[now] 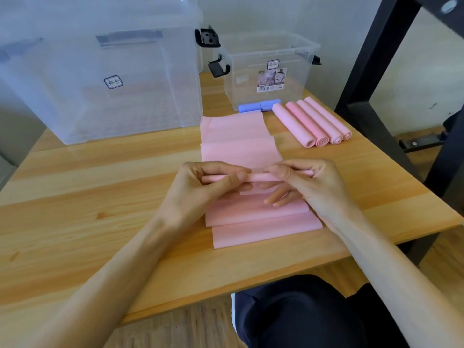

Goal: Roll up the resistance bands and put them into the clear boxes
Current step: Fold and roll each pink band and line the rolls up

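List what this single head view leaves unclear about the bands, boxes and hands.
- Head view: the middle of the thin pink roll is covered by the left hand and right hand.
- The large clear box is cut off by the top and left edges.
- The label print on the small clear box is too small to read.

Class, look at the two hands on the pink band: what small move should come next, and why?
Probably keep rolling the thin roll away along the pink band: both the left hand and right hand pinch it, and much flat band remains.
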Demonstrator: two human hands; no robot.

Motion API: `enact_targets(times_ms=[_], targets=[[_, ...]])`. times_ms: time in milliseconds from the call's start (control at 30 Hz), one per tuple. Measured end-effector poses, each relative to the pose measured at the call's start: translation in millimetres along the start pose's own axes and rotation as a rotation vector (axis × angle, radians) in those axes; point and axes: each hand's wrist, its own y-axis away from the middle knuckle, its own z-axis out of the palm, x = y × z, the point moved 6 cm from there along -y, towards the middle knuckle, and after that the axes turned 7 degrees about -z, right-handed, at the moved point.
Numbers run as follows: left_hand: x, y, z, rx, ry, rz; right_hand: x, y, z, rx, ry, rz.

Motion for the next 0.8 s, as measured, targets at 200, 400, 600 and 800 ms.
enact_targets(times_ms=[200,400,600,800], targets=[[-2.4,-0.8,1.3,0.002,-0.033,-0.006,1.5,5.4,-1.7,-0.031,-0.009,-0.045],[-0.6,-3.4,0.7,-0.026,0.000,0.016,2.3,1.6,-4.1,-0.031,0.023,-0.050],[-0.7,-9.3,1.0,0.032,0.060,0.004,2.5,-4.1,-4.0,0.014,0.024,-0.070],[-0.4,-8.4,1.9,0.017,0.029,0.014,2.7,-4.5,-5.5,0.023,-0.007,-0.093]])
